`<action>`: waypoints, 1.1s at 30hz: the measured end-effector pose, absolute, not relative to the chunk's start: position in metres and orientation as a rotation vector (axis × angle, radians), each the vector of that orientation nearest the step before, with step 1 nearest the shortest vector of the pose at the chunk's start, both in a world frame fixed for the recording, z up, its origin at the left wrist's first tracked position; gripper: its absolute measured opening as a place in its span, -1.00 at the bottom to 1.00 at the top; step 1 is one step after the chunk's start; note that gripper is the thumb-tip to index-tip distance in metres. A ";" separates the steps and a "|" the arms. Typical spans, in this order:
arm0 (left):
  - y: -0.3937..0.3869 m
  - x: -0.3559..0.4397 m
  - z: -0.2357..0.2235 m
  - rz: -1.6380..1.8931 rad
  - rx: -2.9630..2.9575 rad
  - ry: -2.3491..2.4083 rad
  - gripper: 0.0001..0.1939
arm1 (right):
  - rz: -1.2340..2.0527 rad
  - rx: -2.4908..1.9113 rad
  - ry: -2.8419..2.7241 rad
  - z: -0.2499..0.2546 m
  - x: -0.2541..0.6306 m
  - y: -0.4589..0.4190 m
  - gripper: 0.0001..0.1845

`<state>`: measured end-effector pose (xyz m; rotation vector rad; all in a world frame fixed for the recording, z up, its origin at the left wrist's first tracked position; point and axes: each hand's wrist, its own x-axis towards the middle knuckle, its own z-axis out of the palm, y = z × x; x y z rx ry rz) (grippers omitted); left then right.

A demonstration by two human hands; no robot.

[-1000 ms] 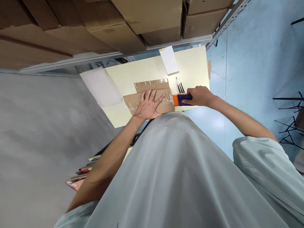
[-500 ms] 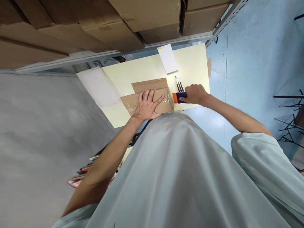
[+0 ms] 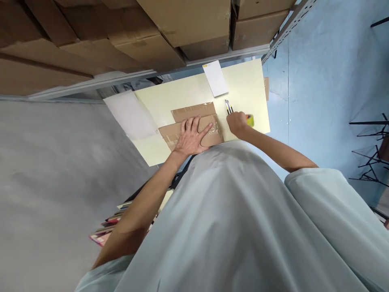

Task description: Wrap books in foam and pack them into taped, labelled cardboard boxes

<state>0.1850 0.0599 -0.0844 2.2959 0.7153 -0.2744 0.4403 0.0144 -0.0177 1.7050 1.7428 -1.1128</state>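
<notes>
My left hand (image 3: pixel 194 136) lies with fingers spread on a folded brown cardboard box (image 3: pixel 170 132), pressing on its top. Shiny clear tape shows on the box's right end, and one flap (image 3: pixel 193 111) sticks out on the far side. To the right of the box, my right hand (image 3: pixel 237 123) is closed round a tape dispenser (image 3: pixel 249 120); a yellow part of it shows past the wrist, the rest is hidden by the hand. A box cutter (image 3: pixel 227 106) lies just beyond my right knuckles, its handle partly covered.
The cream tabletop (image 3: pixel 252 89) carries a white pad (image 3: pixel 215 78) at the far side and white sheets (image 3: pixel 130 113) at the left. Behind it stands a shelf (image 3: pixel 121 79) with several cardboard boxes (image 3: pixel 194 20). Folding stands (image 3: pixel 370 166) are on the blue floor at right.
My right hand has moved left with the dispenser, turning it, so its yellow part now shows and its orange end is hidden. My left hand stays on the box.
</notes>
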 end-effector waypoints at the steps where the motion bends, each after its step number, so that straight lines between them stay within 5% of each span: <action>1: 0.060 0.185 -0.084 -0.277 2.298 0.718 0.13 | -1.065 1.759 1.680 -0.020 0.441 0.009 -0.54; 10: 0.059 0.188 -0.079 -0.305 2.289 0.746 0.13 | -0.739 2.284 1.551 -0.022 0.513 -0.008 -0.18; 18: 0.058 0.193 -0.082 -0.261 2.284 0.751 0.23 | -0.629 2.336 1.536 -0.084 0.537 -0.023 -0.34; 23: 0.051 0.171 -0.068 -0.157 2.246 0.902 0.24 | -0.619 2.489 1.415 -0.062 0.505 -0.032 -0.26; 29: 0.026 0.117 -0.065 0.182 1.613 1.718 0.03 | -1.438 2.480 1.604 -0.018 0.397 -0.042 -0.07; 33: 0.019 0.112 -0.083 0.216 1.200 1.784 -0.18 | -1.581 2.584 1.430 -0.036 0.361 -0.036 -0.06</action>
